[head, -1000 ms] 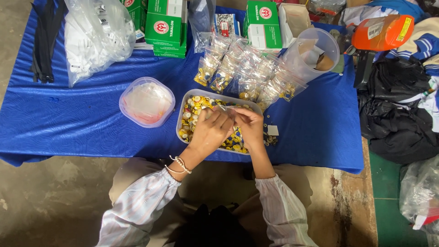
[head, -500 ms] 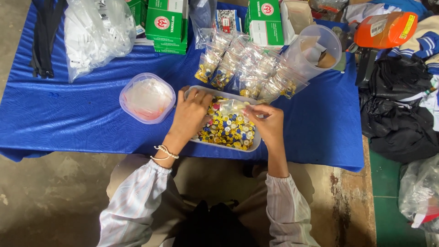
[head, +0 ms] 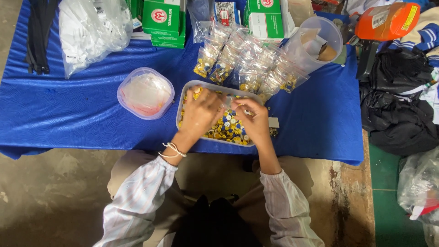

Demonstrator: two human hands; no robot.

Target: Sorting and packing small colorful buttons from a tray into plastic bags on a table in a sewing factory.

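Observation:
A clear rectangular tray point(head: 185, 91) full of small yellow, white and blue buttons point(head: 227, 129) lies on the blue cloth. My left hand point(head: 200, 113) and my right hand point(head: 254, 120) are both over the tray, fingertips meeting around a small clear plastic bag point(head: 230, 103) held between them. Just behind the tray lies a heap of filled little clear bags point(head: 247, 64) of buttons.
A round clear container with a lid point(head: 145, 93) sits left of the tray. Green and white boxes point(head: 163, 18), a big bag of white items point(head: 91, 27), black straps point(head: 40, 32), a clear jug point(head: 315, 43) and dark clothes point(head: 398, 105) surround the blue-covered table point(head: 68, 123).
My left hand came back from the far left edge of the tray to its middle and met my right hand on the small bag. The view shifted slightly.

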